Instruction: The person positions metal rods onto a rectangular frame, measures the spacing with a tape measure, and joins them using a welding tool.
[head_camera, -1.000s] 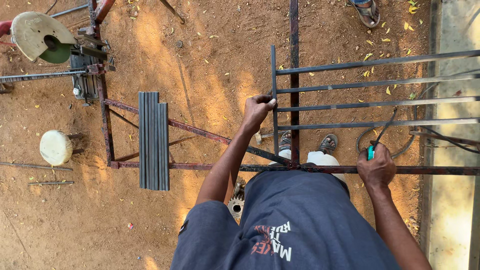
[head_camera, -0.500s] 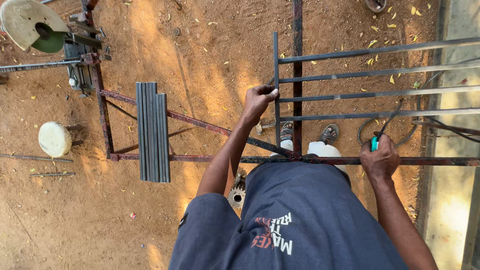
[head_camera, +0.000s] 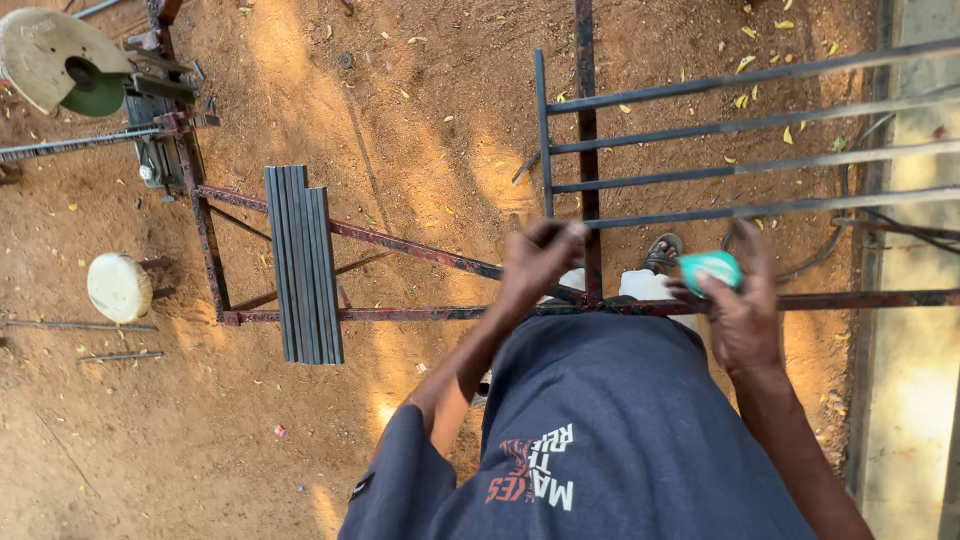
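Rust-red steel frame (head_camera: 400, 312) is standing on bare dirt ground (head_camera: 420, 130), carrying a stack of dark flat bars (head_camera: 303, 262) and a welded bar grille (head_camera: 720, 150). Yellow leaves (head_camera: 745, 62) are lying scattered on the dirt.

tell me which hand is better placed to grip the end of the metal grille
Left, probably. The left hand is already at the grille's end upright, while the right hand holds a teal object.

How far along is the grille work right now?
Done: four bars already lie across the frame's upright. In hand: the left hand is at the rusty stand rail, blurred; the right hand holds a green object. Left: a stack of cut bars sits unused on the stand, and the chop saw stands apart.
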